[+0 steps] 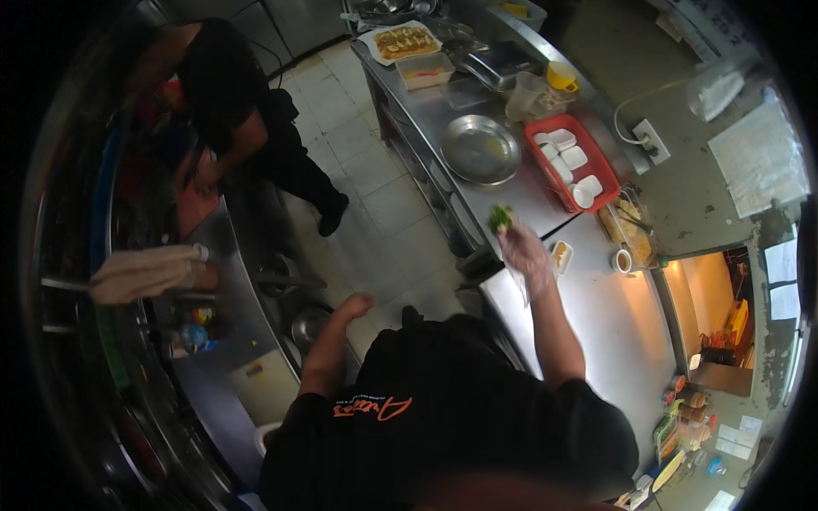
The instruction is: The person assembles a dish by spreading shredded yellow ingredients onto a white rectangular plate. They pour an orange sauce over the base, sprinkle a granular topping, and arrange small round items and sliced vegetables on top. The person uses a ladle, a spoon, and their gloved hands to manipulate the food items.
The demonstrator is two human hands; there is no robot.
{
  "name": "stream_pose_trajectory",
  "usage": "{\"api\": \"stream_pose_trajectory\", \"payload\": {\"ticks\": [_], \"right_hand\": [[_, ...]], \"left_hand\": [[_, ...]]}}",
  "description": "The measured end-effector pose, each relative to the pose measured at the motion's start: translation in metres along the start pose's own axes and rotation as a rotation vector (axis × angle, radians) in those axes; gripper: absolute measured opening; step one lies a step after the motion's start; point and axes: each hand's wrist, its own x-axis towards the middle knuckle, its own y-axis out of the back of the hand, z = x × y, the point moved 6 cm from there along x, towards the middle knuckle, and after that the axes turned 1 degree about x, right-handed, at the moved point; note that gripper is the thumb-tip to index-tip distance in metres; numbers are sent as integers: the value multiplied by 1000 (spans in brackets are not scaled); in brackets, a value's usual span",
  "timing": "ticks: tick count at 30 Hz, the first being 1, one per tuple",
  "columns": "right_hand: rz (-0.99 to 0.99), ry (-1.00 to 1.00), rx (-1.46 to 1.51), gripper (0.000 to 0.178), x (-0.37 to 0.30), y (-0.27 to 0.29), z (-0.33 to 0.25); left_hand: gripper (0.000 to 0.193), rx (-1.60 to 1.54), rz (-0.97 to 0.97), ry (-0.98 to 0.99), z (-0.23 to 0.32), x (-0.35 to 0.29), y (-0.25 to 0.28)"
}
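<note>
My right hand, in a clear plastic glove, reaches over the steel counter and pinches a small bunch of green herbs. Just beside that hand is a small white oblong dish with pale food in it. A little brown-filled white cup stands farther right. My bare left hand hangs over the floor at my left side, fingers curled closed, with nothing seen in it.
A steel bowl and a red basket of white dishes stand beyond my right hand. Farther back are a food tray and a plastic tub. At left, a co-worker stands by another counter.
</note>
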Motion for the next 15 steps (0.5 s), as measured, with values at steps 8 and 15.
{"api": "stream_pose_trajectory", "payload": {"ticks": [8,15], "right_hand": [[-232,65,-276,24,281,-202,-63],[-42,319,-557,29,541,-227,-153]], "left_hand": [[41,-339,72,192,-27,57,135],[38,-302,137,264,-10,135,259]]}}
